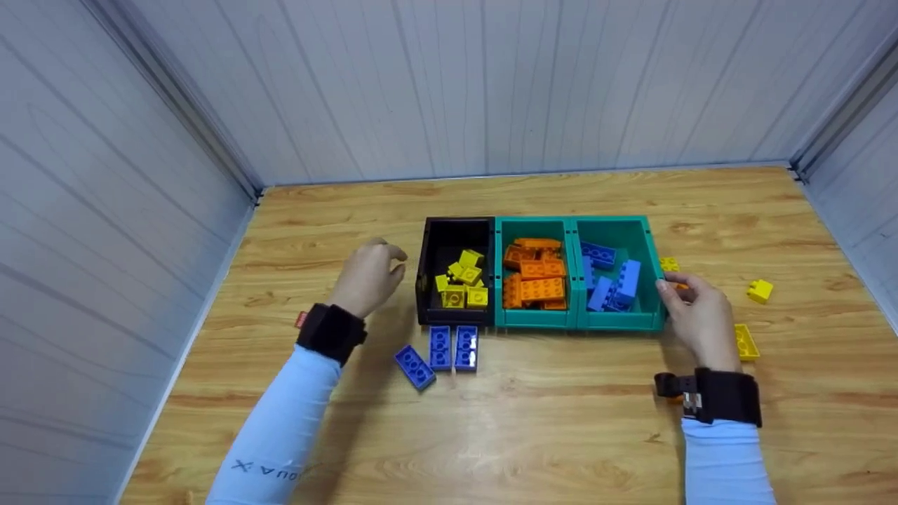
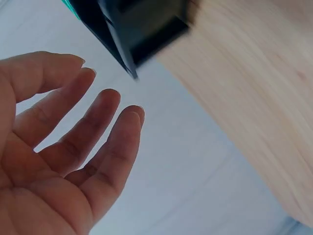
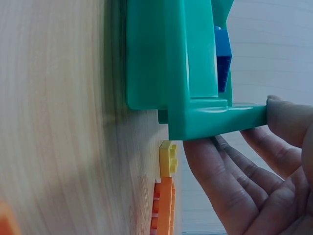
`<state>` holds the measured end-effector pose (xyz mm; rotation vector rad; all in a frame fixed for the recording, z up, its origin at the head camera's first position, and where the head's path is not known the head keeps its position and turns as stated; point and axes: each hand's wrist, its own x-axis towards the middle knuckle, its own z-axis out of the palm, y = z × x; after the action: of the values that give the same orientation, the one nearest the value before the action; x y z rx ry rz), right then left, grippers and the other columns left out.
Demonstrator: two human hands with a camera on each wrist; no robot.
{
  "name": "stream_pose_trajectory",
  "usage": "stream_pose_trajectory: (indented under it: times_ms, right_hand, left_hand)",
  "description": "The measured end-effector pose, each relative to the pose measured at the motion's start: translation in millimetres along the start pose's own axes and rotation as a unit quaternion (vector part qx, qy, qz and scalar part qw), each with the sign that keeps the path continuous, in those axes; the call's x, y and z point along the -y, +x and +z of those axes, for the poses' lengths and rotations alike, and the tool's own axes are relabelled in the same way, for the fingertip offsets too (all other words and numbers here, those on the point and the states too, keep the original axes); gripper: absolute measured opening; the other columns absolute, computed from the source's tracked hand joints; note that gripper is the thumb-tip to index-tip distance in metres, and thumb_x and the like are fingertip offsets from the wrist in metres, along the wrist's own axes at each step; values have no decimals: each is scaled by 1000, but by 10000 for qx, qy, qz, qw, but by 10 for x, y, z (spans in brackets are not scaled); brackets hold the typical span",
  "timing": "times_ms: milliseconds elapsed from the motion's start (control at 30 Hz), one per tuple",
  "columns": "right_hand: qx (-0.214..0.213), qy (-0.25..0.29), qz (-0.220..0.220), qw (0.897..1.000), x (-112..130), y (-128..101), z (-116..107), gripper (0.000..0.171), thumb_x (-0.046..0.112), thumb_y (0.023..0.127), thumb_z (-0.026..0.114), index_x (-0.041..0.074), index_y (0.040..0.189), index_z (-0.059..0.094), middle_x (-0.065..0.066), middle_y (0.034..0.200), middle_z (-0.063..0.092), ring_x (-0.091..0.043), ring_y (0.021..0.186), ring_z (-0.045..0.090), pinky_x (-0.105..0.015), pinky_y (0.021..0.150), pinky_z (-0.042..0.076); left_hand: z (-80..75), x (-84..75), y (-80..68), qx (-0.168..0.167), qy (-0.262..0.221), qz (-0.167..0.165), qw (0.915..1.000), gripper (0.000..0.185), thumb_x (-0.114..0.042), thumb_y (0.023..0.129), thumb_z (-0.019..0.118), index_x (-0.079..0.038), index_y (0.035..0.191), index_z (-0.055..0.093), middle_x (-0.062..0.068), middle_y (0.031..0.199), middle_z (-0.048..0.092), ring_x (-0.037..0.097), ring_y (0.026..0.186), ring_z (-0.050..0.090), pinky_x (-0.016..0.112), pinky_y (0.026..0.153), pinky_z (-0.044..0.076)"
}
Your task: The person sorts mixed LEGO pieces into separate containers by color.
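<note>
Three joined bins stand in a row: a black bin [image 1: 456, 317] with yellow bricks [image 1: 466, 275], a green bin [image 1: 537, 319] with orange bricks [image 1: 541, 289], and another green bin [image 1: 619, 320] with blue bricks [image 1: 626, 282]. My right hand [image 1: 701, 319] holds the right wall of the end green bin; in the right wrist view its thumb lies at the rim and a finger against the outer side. Left of the black bin, my left hand [image 1: 368, 279] hovers with loosely bent fingers. The left wrist view shows nothing in its palm.
Blue bricks [image 1: 415, 367] lie on the wooden table [image 1: 547, 421] in front of the black bin. To the right are a small yellow brick [image 1: 759, 290], a larger yellow brick [image 1: 746, 342] and an orange brick [image 3: 166, 205]. Pale panel walls [image 1: 449, 91] enclose the table.
</note>
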<state>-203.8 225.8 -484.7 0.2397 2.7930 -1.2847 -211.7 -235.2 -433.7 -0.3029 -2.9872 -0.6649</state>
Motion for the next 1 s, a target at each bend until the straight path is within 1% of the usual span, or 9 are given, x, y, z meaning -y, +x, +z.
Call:
stream_pose_trajectory:
  times_ms: [167,300,400,533,633,733,800,867,1000]
  right_hand:
    - [23,27,4,10000,9,-1,-5,61,49,103,42,4,144,49,-28,132,56,-41,119,54,-53,91,49]
    - [-91,-28,-87,9999,6,3,-5,59,48,103,43,4,142,51,-28,129,58,-40,116,56,-51,89,51]
    - [-136,-90,-124,9998,-1,5,-2,58,47,103,43,4,141,53,-28,127,60,-39,113,58,-49,87,51]
    - [-73,-70,-26,9999,-11,1,-7,60,49,103,42,5,142,51,-28,130,57,-41,116,56,-52,90,50]
    - [-5,-29,61,10000,-15,-3,-12,62,50,103,41,5,144,49,-29,133,55,-42,119,54,-55,93,48]
    - [28,-22,69,10000,-18,-3,-12,62,51,103,41,5,145,48,-29,134,54,-43,120,53,-55,94,48]
    - [13,-23,40,10000,-20,0,-10,62,50,103,41,5,144,49,-29,133,55,-43,120,54,-55,93,48]
    - [-6,-32,12,10000,-22,3,-8,61,50,103,42,5,144,50,-28,132,56,-42,119,54,-54,93,48]
    - [-38,-40,9,10000,-24,13,-3,61,49,103,41,5,144,50,-28,131,56,-41,118,54,-53,93,48]
  left_hand:
    - [-138,322,-226,228,241,-300,9990,24,-6,91,70,5,112,71,24,111,67,39,103,63,48,90,51]
    - [-202,586,-424,717,424,-705,9940,32,-7,89,73,8,117,67,28,116,64,45,107,59,54,94,47]
    - [-227,738,-571,1133,330,-1105,9868,38,-9,89,72,9,121,64,30,120,62,47,107,59,56,93,47]
    - [-201,881,-730,1578,82,-1516,9757,42,-12,89,71,9,124,62,29,120,62,38,95,63,51,83,52]
    - [-153,948,-823,1775,-69,-1645,9703,38,-13,89,73,8,120,64,25,110,66,30,86,63,46,75,53]
    - [-100,992,-894,1782,-162,-1706,9690,31,-10,87,75,6,112,68,18,99,67,27,82,62,44,73,53]
    - [-72,1011,-920,1702,-215,-1704,9703,27,-8,86,77,5,108,69,17,98,67,29,84,62,46,74,53]
    - [-50,1018,-923,1582,-316,-1730,9716,27,-8,86,77,4,109,69,18,101,67,33,89,63,47,79,53]
    - [-35,935,-860,1222,-707,-1760,9742,35,-8,90,72,4,122,64,24,120,62,40,107,60,49,89,52]
